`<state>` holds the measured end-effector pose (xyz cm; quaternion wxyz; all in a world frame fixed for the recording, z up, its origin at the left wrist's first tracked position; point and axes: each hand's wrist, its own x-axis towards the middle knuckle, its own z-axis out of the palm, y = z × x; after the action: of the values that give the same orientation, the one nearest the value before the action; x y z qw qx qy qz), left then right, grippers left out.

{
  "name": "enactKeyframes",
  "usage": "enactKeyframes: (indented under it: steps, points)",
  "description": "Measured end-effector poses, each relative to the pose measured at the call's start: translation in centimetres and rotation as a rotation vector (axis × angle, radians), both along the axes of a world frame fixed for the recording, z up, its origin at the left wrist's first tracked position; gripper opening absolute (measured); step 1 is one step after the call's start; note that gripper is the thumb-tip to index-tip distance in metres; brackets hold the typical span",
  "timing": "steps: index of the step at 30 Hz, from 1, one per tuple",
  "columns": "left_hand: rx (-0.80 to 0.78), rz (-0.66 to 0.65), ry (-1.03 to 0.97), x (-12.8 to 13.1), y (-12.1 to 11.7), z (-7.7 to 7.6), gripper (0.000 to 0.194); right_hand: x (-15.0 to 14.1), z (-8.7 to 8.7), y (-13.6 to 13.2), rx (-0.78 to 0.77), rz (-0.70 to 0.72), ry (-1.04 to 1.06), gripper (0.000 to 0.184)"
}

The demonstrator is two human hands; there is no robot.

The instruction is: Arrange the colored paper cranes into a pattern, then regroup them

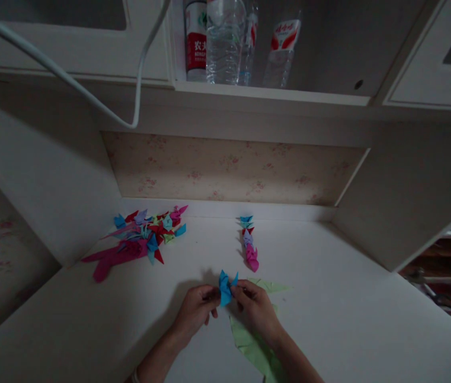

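Note:
A small blue folded-paper crane is held up between my two hands, just above the white desktop. Its left side is pinched in the closed fingers of my left hand. My right hand grips its right side, thumb and fingertips together. Beneath my right hand and forearm lies a creased light green paper piece, partly covered. Another light green paper point shows just beyond that hand. Farther back, several small folded-paper pieces in blue, red, purple and pink stand in a line.
A pile of colourful folded-paper cranes lies at the back left, with a large magenta folded piece at its front. Overhead, a shelf holds several plastic bottles. A white cable or tube hangs at the upper left.

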<state>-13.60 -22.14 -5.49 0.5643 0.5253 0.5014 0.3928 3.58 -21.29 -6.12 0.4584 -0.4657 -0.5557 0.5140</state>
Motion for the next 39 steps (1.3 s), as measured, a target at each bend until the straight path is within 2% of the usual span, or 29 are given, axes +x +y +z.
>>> enactKeyframes:
  steps: [3,6,9,12,14,17,22,29,39]
  points:
    - [0.005,-0.011,-0.023,0.0,0.1,-0.2,0.029,0.3,0.8,0.1,0.028,-0.039,0.022,0.034]
    - [-0.010,0.002,-0.064,-0.1,0.3,-0.6,0.047,2.1,2.9,0.8,0.108,-0.118,-0.001,0.033]
    - [-0.007,0.019,-0.070,-0.1,0.6,-0.9,0.041,5.7,5.3,2.9,0.194,-0.252,-0.072,0.032]
    - [0.010,0.006,-0.089,0.0,0.7,-0.9,0.031,10.0,6.4,6.7,0.226,-0.382,-0.234,0.036]
    - [0.011,0.005,-0.097,0.1,0.7,-0.9,0.028,12.4,6.0,9.5,0.190,-0.387,-0.377,0.042]
    - [0.006,0.006,-0.100,0.1,0.7,-1.0,0.025,14.7,4.3,12.9,0.136,-0.348,-0.486,0.039]
    - [0.006,-0.009,-0.112,-0.1,0.9,-1.4,0.023,15.5,1.2,15.8,0.103,-0.232,-0.586,0.025]
    - [-0.026,-0.024,-0.121,0.0,1.3,-1.4,0.023,15.4,-0.7,17.6,0.096,-0.104,-0.627,0.027]
    - [-0.054,-0.021,-0.098,-0.1,1.2,-0.9,0.023,14.9,-1.0,17.7,0.108,-0.046,-0.632,0.027]
